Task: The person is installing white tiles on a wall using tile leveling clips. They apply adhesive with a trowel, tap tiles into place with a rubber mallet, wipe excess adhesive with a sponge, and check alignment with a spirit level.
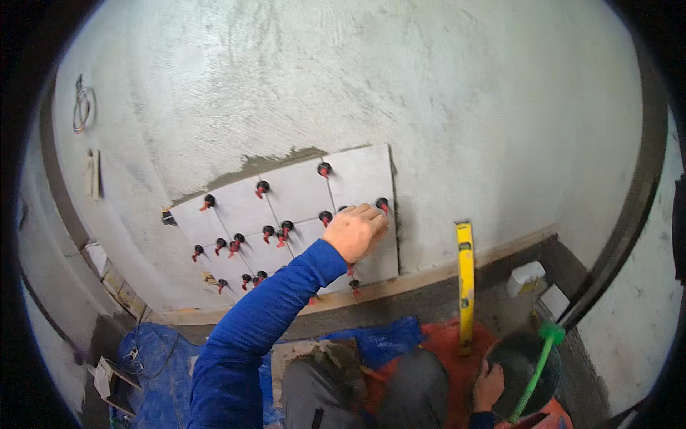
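My left hand (355, 234), at the end of a blue sleeve, is raised against a patch of white wall tiles (361, 179). Its fingers are curled in, and whatever they grip is hidden behind them. Black-and-red tile leveling clips (324, 170) stick out along the joints. One black-and-red clip (382, 205) sits right by my fingertips, and another (355, 286) shows below the hand. Low at the right, my right hand (489, 387) hangs beside a dark bucket (525, 365), fingers slightly apart with nothing seen in them.
A yellow spirit level (466, 279) leans upright against the wall. A green-handled tool (537, 368) rests across the bucket. Blue sheeting (161, 365) and orange sheeting (439, 336) cover the floor. A board (350, 357) lies near my knees; a white block (525, 275) is at right.
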A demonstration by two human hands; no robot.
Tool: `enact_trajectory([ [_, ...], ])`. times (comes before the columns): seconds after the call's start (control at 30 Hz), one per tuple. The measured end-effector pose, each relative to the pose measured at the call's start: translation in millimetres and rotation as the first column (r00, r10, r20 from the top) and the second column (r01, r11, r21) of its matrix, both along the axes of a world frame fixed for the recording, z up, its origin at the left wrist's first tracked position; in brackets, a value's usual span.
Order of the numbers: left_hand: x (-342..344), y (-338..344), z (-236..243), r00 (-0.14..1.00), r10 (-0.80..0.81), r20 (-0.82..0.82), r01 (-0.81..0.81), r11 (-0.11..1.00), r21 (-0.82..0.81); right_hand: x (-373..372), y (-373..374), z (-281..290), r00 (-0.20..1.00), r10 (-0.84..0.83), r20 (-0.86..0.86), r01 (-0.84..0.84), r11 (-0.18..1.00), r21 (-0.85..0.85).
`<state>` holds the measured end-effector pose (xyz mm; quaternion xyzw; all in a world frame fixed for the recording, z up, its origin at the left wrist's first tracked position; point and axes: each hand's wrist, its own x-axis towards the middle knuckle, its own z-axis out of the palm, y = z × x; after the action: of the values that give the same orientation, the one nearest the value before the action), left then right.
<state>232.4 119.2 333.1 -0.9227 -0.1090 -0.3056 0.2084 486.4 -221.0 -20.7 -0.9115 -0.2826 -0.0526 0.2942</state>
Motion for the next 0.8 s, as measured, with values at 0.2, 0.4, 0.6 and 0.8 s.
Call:
enact_trajectory([
  [0.2,-40.8,-56.2,-75.2,0.996,-0.073,0.047,0.085,0.932,-0.353,20.6,-12.1,-30.1,0.983,0.002,-0.186,0.061,0.941,0.332],
  [0.4,-163.4,-101.0,-211.4,0.908,0.345,0.239,0.008,0.556,-0.831,9.7,-1.0,20.7,0.992,-0.060,0.110,0.011,0.917,0.399],
  [0.6,-254.0,-171.7,-323.7,0.344,0.857,0.384,0.813,-0.068,-0.578,-67.1,112.7,75.7,0.856,0.517,-0.025,-0.420,0.721,0.551],
  [0.8,-245.0,-177.0,-341.0,0.261,0.820,0.509,0.788,0.124,-0.603,-177.9,239.6,-65.8,0.577,0.753,-0.317,-0.801,0.598,-0.038],
])
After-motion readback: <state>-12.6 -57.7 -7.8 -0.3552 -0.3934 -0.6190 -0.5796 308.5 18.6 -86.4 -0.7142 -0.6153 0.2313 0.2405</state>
